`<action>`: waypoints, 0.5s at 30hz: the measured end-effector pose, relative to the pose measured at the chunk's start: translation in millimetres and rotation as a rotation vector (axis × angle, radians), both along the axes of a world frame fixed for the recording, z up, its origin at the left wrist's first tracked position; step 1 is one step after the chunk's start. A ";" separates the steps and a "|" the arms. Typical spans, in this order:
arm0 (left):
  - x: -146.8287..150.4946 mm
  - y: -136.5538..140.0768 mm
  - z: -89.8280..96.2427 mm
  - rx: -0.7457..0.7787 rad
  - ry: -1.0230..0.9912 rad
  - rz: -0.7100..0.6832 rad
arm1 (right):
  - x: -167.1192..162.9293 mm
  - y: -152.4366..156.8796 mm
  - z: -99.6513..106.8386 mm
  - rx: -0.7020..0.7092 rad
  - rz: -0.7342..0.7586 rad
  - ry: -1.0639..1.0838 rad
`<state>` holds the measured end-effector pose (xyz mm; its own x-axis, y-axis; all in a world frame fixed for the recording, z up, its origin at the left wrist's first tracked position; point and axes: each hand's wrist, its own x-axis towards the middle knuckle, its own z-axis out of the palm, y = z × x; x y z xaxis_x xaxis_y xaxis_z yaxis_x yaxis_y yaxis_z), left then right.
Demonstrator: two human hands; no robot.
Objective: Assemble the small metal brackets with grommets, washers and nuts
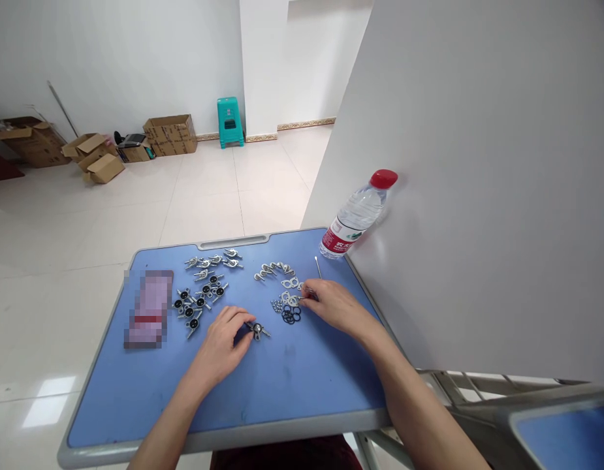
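Head view: we see the left hand (pixel 227 341) pinching a fitting (pixel 257 330) at lower centre. Right hand (pixel 333 303), right of it, has fingertips down by the plates (pixel 292 301); whether it grips one, we can't tell. Step looks like part-picking; next move calls for steady left, fine right pinch.

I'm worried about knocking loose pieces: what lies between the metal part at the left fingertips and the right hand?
In the head view, a cluster of black rings lies there, with small silvery pieces and flat metal plates just beyond it.
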<state>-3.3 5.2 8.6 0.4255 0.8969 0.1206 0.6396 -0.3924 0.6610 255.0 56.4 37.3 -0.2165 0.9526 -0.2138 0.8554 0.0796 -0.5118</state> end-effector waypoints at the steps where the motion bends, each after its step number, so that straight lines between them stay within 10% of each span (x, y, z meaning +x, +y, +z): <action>1: 0.0 -0.1 0.1 0.000 -0.001 -0.002 | 0.4 -0.5 1.8 0.008 -0.016 0.012; 8: -1.0 -0.1 -0.3 -0.005 -0.018 -0.006 | -20.2 -16.8 6.4 -0.014 0.086 0.362; 15: -1.1 0.1 -0.7 0.007 -0.024 -0.004 | -51.5 -41.1 1.7 -0.059 0.348 0.268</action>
